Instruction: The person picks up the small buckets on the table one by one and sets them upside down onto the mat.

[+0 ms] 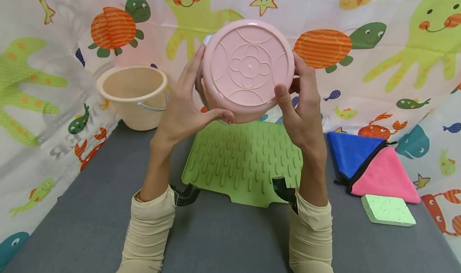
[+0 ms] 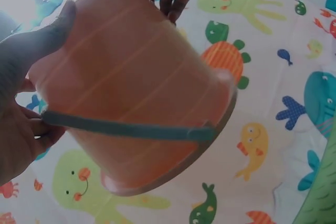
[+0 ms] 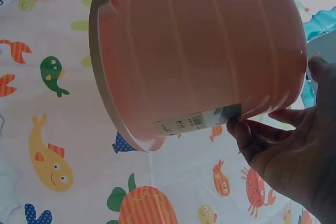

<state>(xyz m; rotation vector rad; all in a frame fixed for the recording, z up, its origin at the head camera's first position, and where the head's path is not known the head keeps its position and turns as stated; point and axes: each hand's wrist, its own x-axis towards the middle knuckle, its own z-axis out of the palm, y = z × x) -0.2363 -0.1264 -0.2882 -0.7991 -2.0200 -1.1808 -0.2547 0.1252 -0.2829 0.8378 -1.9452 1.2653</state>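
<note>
Both hands hold a pink bucket (image 1: 249, 67) up off the table, its round base with a raised flower pattern turned to the head camera. My left hand (image 1: 185, 105) grips the bucket's left side, the thumb lying along the lower edge of the base. On the opposite side, my right hand (image 1: 304, 109) holds it with the thumb at the base's edge. A grey-blue handle (image 2: 121, 128) lies along the bucket's wall in the left wrist view, by the left fingers. The right wrist view has a paper label (image 3: 184, 123) on the wall near the right fingertips. The bucket's inside is hidden.
A cream bucket (image 1: 138, 115) stands upright at the back left. Under the hands lies a green ridged mat (image 1: 241, 165) on the grey table (image 1: 230, 237). To the right are a blue cloth (image 1: 354, 151), a pink cloth (image 1: 385, 177) and a pale green sponge (image 1: 388, 210). A sea-animal curtain surrounds the table.
</note>
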